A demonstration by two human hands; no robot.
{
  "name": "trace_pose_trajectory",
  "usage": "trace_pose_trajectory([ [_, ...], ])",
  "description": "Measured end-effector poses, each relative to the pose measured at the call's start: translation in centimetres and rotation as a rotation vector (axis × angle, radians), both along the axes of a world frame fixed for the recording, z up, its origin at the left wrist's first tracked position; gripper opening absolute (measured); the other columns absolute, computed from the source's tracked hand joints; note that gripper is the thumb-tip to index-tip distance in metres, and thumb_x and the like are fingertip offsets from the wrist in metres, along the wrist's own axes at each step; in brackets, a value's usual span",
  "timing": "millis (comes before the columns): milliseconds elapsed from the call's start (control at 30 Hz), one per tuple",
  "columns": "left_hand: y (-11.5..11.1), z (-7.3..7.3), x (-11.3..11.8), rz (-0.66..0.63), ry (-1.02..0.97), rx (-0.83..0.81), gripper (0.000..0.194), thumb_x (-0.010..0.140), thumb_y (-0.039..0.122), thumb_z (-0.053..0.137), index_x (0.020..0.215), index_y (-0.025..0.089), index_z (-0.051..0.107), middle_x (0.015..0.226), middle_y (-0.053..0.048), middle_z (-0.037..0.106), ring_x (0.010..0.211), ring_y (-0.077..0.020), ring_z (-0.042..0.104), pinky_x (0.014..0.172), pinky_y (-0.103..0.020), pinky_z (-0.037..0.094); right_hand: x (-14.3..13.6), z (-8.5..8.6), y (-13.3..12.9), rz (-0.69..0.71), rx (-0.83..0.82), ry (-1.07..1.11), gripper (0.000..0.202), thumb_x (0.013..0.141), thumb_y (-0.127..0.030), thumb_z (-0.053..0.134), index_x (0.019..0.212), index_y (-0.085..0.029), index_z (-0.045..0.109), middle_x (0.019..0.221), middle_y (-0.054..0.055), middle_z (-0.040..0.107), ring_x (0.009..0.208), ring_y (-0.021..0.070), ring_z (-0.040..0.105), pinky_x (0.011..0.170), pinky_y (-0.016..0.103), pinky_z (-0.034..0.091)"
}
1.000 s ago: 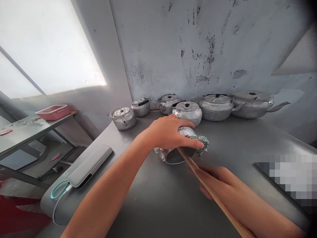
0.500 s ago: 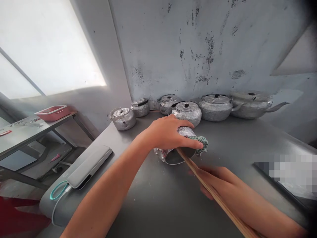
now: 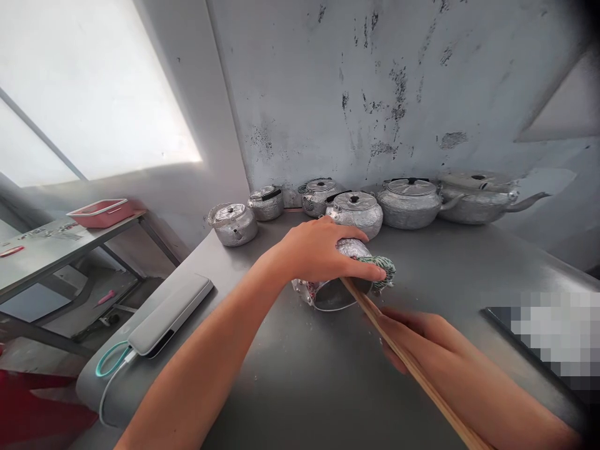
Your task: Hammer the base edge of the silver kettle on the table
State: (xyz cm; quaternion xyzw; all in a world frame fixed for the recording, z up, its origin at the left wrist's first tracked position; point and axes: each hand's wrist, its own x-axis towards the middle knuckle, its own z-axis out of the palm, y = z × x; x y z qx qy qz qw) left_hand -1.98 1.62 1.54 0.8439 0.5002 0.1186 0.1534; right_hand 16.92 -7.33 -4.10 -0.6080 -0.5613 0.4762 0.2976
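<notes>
A small silver metal kettle (image 3: pixel 355 248) lies tipped on the grey table (image 3: pixel 300 387), its round opening facing me. Green-and-white cord is wound around its handle (image 3: pixel 384 270). My left hand (image 3: pixel 323 250) is wrapped over the kettle from above, the thumb resting by the corded handle. Fingers closed, my right hand (image 3: pixel 412 337) grips a long wooden stick (image 3: pixel 417 375). The far end of the stick is inside the kettle's opening, so its tip is hidden.
Several silver kettles (image 3: pixel 409 203) stand along the wall. A grey power bank (image 3: pixel 171 315) with a cable lies at the left. At right is a dark-edged flat object (image 3: pixel 525 350), partly blurred. A pink basket (image 3: pixel 100 214) sits on another table.
My right hand and the stick have shifted slightly to the right. My left hand and the kettle have hardly moved.
</notes>
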Motion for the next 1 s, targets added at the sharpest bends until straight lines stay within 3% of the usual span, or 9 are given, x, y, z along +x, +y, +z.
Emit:
trace_pose_trajectory([
  [133, 0.0, 0.1, 0.0, 0.004, 0.01, 0.002, 0.067, 0.078, 0.079, 0.059, 0.136, 0.046, 0.062, 0.127, -0.003, 0.061, 0.116, -0.03, 0.059, 0.096, -0.04, 0.049, 0.1, 0.0, 0.0, 0.042, -0.098, -0.029, 0.042, 0.086, -0.051, 0.06, 0.055, -0.025, 0.048, 0.054, 0.001, 0.059, 0.059, 0.0213, 0.062, 0.051, 0.029, 0.045],
  [367, -0.1, 0.1, 0.0, 0.004, 0.008, -0.01, 0.069, 0.077, 0.081, 0.059, 0.136, 0.046, 0.061, 0.128, -0.003, 0.06, 0.116, -0.0304, 0.059, 0.095, -0.04, 0.05, 0.8, -0.3, 0.5, 0.006, -0.077, -0.031, 0.039, 0.079, -0.056, 0.067, 0.056, -0.026, 0.056, 0.057, 0.003, 0.063, 0.059, 0.0226, 0.061, 0.05, 0.031, 0.046],
  [833, -0.1, 0.1, -0.1, 0.003, -0.009, -0.012, 0.071, 0.075, 0.085, 0.059, 0.135, 0.046, 0.063, 0.127, -0.003, 0.06, 0.117, -0.0309, 0.059, 0.096, -0.041, 0.05, 1.2, -0.3, 0.3, 0.037, -0.087, -0.04, 0.045, 0.085, -0.062, 0.059, 0.058, -0.025, 0.054, 0.065, 0.004, 0.069, 0.065, 0.0221, 0.063, 0.052, 0.028, 0.045],
  [1000, -0.1, 0.1, 0.1, 0.013, -0.007, -0.004, 0.077, 0.072, 0.09, 0.057, 0.135, 0.045, 0.063, 0.127, -0.004, 0.06, 0.118, -0.0314, 0.058, 0.097, -0.041, 0.049, 1.4, 0.0, 0.6, 0.036, -0.137, -0.097, 0.043, 0.079, -0.06, 0.063, 0.055, -0.025, 0.055, 0.066, 0.006, 0.07, 0.066, 0.0247, 0.066, 0.049, 0.029, 0.043],
])
